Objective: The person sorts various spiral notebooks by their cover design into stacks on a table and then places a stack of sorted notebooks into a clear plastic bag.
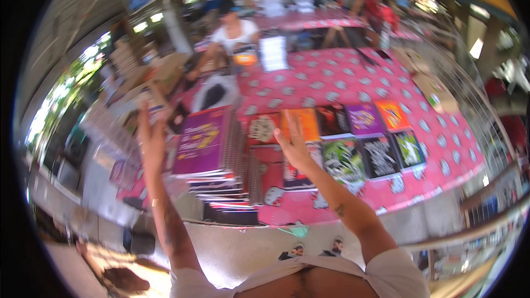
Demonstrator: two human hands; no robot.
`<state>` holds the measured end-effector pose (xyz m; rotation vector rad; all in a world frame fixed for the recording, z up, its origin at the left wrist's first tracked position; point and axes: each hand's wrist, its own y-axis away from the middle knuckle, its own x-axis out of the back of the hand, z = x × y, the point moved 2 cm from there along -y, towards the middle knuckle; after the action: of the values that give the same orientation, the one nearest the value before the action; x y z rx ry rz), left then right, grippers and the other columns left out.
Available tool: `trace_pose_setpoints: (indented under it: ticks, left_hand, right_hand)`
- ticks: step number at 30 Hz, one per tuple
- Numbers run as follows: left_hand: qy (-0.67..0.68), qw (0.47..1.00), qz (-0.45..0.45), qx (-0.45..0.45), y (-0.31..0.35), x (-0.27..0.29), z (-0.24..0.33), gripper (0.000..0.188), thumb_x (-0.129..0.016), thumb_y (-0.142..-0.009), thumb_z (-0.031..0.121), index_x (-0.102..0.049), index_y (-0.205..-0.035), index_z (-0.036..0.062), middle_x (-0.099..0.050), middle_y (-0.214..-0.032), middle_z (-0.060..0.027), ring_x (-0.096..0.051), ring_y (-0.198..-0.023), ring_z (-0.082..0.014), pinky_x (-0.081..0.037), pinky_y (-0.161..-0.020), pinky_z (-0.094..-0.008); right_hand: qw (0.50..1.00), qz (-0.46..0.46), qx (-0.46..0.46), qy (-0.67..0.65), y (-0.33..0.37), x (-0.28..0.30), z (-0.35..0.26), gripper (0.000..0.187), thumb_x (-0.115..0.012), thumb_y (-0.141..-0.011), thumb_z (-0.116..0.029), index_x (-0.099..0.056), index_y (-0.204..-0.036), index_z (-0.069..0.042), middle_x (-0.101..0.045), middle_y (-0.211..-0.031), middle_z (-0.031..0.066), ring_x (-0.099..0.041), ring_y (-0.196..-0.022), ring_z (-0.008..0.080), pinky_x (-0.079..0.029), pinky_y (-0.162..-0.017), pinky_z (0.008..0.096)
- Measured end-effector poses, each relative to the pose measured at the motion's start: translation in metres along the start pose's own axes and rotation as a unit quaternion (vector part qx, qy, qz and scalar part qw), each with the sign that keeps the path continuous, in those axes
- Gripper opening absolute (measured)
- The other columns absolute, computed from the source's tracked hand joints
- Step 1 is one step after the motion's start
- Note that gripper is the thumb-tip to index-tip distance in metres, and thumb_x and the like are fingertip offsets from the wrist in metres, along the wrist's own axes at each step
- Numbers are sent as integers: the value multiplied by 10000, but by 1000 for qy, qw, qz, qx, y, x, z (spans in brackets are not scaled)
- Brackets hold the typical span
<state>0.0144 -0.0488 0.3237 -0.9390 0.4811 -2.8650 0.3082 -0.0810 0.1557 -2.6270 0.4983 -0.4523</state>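
My left hand [151,135] is raised to the left of a tall stack of spiral notebooks, its fingers stretched out and nothing in them. A purple notebook [203,139] tops that stack, its wire binding toward the right. Over the laid-out notebooks my right hand [295,144] hovers with fingers apart, also holding nothing. It partly covers an orange notebook [307,123]. Around it lie a dark red notebook [264,129], a black and red one [333,120], a second purple one [364,119] and a green and white one [343,160], set in two rows.
A pink patterned cloth [331,85] covers the table. Across it sits a person in a white top [234,34], near a stack of white-edged notebooks [274,53]. Cardboard boxes [168,73] stand at the far left, and flattened cardboard [436,92] lies along the right edge.
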Motion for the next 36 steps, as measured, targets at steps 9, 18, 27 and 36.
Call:
trace_pose_setpoints:
  ticks: [9, 18, 27, 36]
  left_hand:
    - [24, 847, -277, -454, 219, -416, 106, 729, -728, -827, 357, -431, -1435, 85, -215, -1546, -285, -214, -1428, -476, -267, -1091, -604]
    - [-68, 840, -340, -417, 221, -513, 120, 516, -579, -881, 84, -458, -1381, 106, -666, -811, -139, -663, -664, -355, -534, -559, -462]
    - [321, 925, 44, -200, 113, -158, 154, 640, -658, -921, 252, -386, -1468, 58, -506, -1353, -61, -519, -977, -117, -433, -834, -259]
    - [166, 856, 356, -335, 62, 59, 88, 304, -616, -917, 1, -582, -1218, -24, -635, -1148, -81, -589, -1013, -143, -460, -887, -253]
  right_hand:
    - [783, 48, -310, 537, 134, 367, 234, 769, -604, -858, -536, -329, -1500, -214, -277, -1538, 197, -250, -1422, 437, -203, -1047, 736]
    - [790, -12, -289, 541, 127, 425, 208, 691, -758, -771, -471, -543, -1315, -103, -503, -1310, 184, -494, -1230, 402, -454, -959, 529]
    - [959, 240, -149, -37, 49, 425, 145, 273, -565, -806, 3, -618, -1074, -15, -620, -740, 57, -573, -570, 155, -456, -497, 289]
    - [964, 141, 217, -57, -69, 130, -104, 311, -604, -814, 50, -645, -1116, -13, -649, -1053, 105, -610, -983, 201, -477, -843, 310]
